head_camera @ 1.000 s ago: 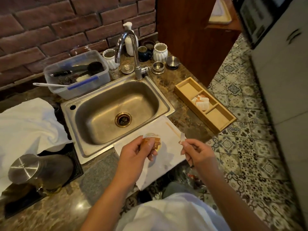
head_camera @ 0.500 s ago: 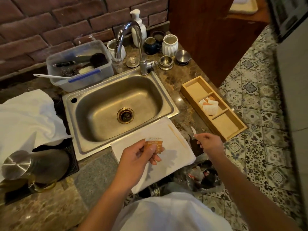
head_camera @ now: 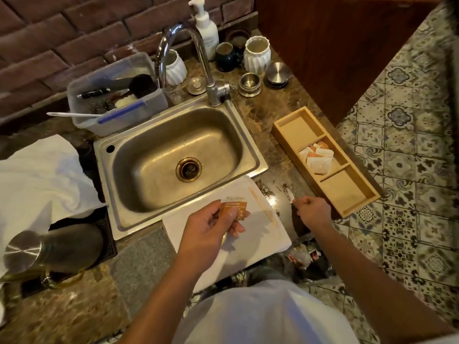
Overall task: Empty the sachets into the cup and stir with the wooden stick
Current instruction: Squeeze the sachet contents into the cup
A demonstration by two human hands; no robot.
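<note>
Orange sachet (head_camera: 233, 210) stays pinched in the left hand (head_camera: 211, 232) over the white cloth (head_camera: 260, 234); the right hand (head_camera: 313, 211) has carried the torn strip (head_camera: 290, 195) toward three o'clock, so pouring comes next.

Two bare forearms reach forward from the bottom edge toward the sink (head_camera: 178, 160). The left hand (head_camera: 208, 232) is raised just in front of the sink's near rim, back of the hand facing up, with thumb and fingers pinched on a small orange sachet (head_camera: 233, 209). The right hand (head_camera: 313, 212) sits to the right of the sink's near corner, curled into a loose fist, nipping a small white scrap (head_camera: 290, 194) between thumb and forefinger.
</note>
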